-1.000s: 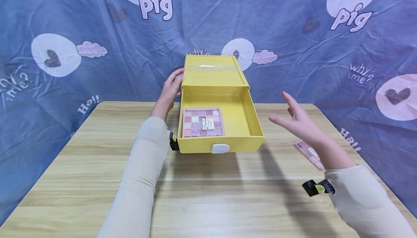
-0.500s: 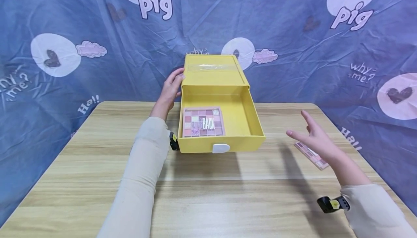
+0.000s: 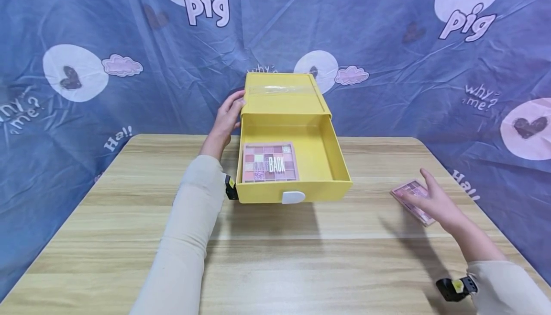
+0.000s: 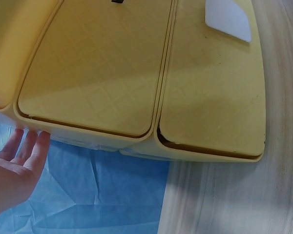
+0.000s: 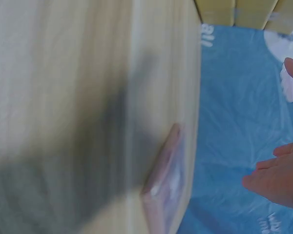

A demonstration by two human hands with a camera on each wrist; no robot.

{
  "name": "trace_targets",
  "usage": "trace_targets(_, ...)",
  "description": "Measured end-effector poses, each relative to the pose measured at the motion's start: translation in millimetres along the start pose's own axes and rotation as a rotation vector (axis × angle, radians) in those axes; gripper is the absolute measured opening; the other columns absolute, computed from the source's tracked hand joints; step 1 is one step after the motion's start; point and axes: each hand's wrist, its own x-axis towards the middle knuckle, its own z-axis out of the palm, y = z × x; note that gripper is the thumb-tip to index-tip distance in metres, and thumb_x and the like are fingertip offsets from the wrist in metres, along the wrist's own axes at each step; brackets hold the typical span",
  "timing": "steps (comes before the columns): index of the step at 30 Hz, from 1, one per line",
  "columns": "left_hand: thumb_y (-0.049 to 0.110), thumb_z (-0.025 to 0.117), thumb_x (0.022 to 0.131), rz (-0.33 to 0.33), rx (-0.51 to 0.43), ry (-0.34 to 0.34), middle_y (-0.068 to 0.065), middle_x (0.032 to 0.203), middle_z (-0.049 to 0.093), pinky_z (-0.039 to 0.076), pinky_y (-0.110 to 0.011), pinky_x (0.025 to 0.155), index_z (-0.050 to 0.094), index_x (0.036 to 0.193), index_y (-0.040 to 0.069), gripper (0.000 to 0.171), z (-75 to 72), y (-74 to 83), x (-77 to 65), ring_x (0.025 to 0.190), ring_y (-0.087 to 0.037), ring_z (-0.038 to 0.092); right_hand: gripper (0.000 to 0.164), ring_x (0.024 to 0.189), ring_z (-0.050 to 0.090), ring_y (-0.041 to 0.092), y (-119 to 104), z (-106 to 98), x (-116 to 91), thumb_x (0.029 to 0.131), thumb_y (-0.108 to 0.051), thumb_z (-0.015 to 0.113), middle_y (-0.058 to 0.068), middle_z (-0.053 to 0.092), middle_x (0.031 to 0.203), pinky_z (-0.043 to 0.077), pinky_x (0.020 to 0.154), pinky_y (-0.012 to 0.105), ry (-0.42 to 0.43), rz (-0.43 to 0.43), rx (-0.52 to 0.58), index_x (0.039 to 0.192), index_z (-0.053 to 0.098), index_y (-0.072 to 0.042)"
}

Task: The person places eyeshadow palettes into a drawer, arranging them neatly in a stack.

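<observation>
A yellow drawer cabinet (image 3: 284, 95) stands at the middle back, its top drawer (image 3: 316, 191) pulled out. In the drawer's left part lies a pink eyeshadow palette (image 3: 270, 162) with "BACK" printed on its lid. My left hand (image 3: 225, 119) rests on the cabinet's left side; the left wrist view shows its fingers (image 4: 39, 151) extended against the casing. Over a second eyeshadow palette (image 3: 413, 191) on the table's right hovers my right hand (image 3: 436, 205), thumb and fingers spread, partly covering it. In the right wrist view that palette (image 5: 163, 187) lies apart from the fingers (image 5: 268, 180).
The wooden table (image 3: 275, 267) carries everything. Behind it hangs a blue printed cloth (image 3: 181, 66). Lower drawer fronts (image 4: 88, 73) of the cabinet are closed in the left wrist view. A white handle (image 3: 293, 197) sticks out from the open drawer's front.
My right hand has moved right and down, away from the drawer, to above the palette on the table. My left hand, the cabinet and the drawer stay where they were.
</observation>
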Motion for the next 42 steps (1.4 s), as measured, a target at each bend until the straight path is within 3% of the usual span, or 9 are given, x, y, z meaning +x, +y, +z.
trace_targets(8, 0.023, 0.048, 0.084, 0.004, 0.006, -0.008, 0.000, 0.125, 0.045, 0.032, -0.047, 0.085, 0.046, 0.124, 0.016, 0.041, -0.4, 0.4, -0.4, 0.106, -0.014, 0.043, 0.092, 0.116, -0.005, 0.053, 23, -3, 0, 0.082, -0.023, 0.057, 0.040, -0.011, 0.128, 0.003, 0.089, 0.061, 0.000, 0.074, -0.009, 0.131, -0.016, 0.006)
trace_targets(16, 0.024, 0.048, 0.084, 0.003, 0.010, -0.009, 0.000, 0.125, 0.045, 0.031, -0.047, 0.085, 0.046, 0.124, 0.017, 0.041, -0.2, 0.4, 0.0, 0.106, -0.014, 0.043, 0.095, 0.114, -0.006, 0.054, 44, -7, -1, 0.079, -0.019, 0.061, 0.043, -0.012, 0.125, 0.000, 0.089, 0.061, 0.008, 0.055, -0.032, 0.128, -0.014, 0.012)
trace_targets(25, 0.023, 0.048, 0.084, 0.010, 0.014, -0.005, 0.000, 0.125, 0.045, 0.033, -0.046, 0.084, 0.046, 0.124, 0.016, 0.041, -0.3, 0.0, 0.6, 0.106, -0.013, 0.043, 0.099, 0.112, -0.002, 0.057, 65, -8, -5, 0.074, -0.022, 0.065, 0.046, -0.006, 0.123, 0.002, 0.088, 0.062, 0.042, 0.030, -0.160, 0.127, -0.009, 0.017)
trace_targets(30, 0.023, 0.048, 0.084, 0.002, 0.007, -0.004, 0.000, 0.125, 0.045, 0.033, -0.046, 0.084, 0.046, 0.124, 0.016, 0.041, 0.2, -0.3, 0.5, 0.105, -0.014, 0.043, 0.099, 0.112, -0.004, 0.057, 74, -8, -8, 0.074, -0.022, 0.065, 0.047, -0.006, 0.122, 0.000, 0.087, 0.062, 0.030, 0.020, -0.158, 0.126, -0.009, 0.018)
trace_targets(34, 0.023, 0.048, 0.084, 0.005, 0.001, -0.006, -0.001, 0.125, 0.045, 0.033, -0.046, 0.084, 0.046, 0.124, 0.016, 0.041, 0.2, -0.4, 0.2, 0.106, -0.014, 0.043, 0.098, 0.109, 0.002, 0.059, 79, -9, -9, 0.074, -0.021, 0.065, 0.048, -0.002, 0.120, 0.003, 0.087, 0.062, 0.026, 0.029, -0.158, 0.125, -0.007, 0.020)
trace_targets(38, 0.022, 0.048, 0.084, 0.009, 0.001, -0.006, -0.001, 0.125, 0.045, 0.033, -0.046, 0.084, 0.046, 0.124, 0.016, 0.041, 0.1, -0.2, 0.1, 0.106, -0.014, 0.043, 0.089, 0.104, 0.017, 0.054, 84, -9, -11, 0.071, -0.021, 0.068, 0.043, 0.017, 0.114, 0.015, 0.084, 0.061, 0.063, 0.009, -0.196, 0.124, 0.009, 0.021)
trace_targets(42, 0.022, 0.048, 0.084, 0.008, 0.005, -0.006, -0.001, 0.126, 0.044, 0.034, -0.046, 0.084, 0.045, 0.125, 0.016, 0.041, 0.1, 0.4, 0.2, 0.106, -0.014, 0.043, 0.084, 0.095, 0.022, 0.048, 88, -9, -12, 0.069, -0.021, 0.070, 0.037, 0.025, 0.105, 0.020, 0.079, 0.059, 0.091, 0.001, -0.240, 0.118, 0.018, 0.022)
